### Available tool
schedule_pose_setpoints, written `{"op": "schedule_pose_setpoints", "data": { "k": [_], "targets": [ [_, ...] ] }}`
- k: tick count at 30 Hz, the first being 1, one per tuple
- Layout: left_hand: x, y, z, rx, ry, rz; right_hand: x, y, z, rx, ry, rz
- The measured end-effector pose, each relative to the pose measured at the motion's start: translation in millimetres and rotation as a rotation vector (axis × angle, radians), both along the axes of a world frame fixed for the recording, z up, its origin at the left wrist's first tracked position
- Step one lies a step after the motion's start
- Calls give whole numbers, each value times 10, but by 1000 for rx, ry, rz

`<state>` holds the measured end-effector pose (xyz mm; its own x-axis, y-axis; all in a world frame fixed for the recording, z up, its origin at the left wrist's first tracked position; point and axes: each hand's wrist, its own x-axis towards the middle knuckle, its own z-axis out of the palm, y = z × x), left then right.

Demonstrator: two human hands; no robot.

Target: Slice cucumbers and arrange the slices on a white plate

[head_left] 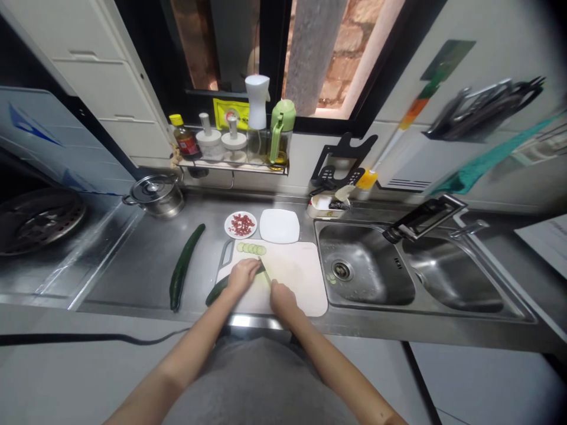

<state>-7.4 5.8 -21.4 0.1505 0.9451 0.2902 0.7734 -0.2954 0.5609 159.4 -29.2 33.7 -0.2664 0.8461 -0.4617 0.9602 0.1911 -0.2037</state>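
Note:
On a white cutting board lies a dark green cucumber, and my left hand is closed over its right part. My right hand grips a knife by the handle, its thin blade at the cucumber's cut end beside my left fingertips. A row of several pale cucumber slices overlaps near the board's top left. Left of the board, a whole cucumber rests on the steel counter. Behind the board stand a small plate of chopped red pieces and a white square plate.
A double sink lies to the right, with a black faucet and some green bits near the drain. A lidded steel pot stands back left, beside the stove. Above the counter, a rack carries bottles and jars.

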Motion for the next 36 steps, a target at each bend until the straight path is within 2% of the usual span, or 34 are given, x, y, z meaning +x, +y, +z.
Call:
{"op": "schedule_pose_setpoints", "data": {
  "k": [6,15,24,36],
  "targets": [
    [1,4,4,4,-1,-1,-61,75,66,-32,-8,-9],
    [10,-14,54,-34,-30,-7,38,-63,45,-25,-15,-25],
    [36,-5,14,-3,-10,11,15,-5,8,-12,-9,-25],
    [39,19,-57,1,-12,2,-4,21,99,-9,-1,-44]
  ]
}}
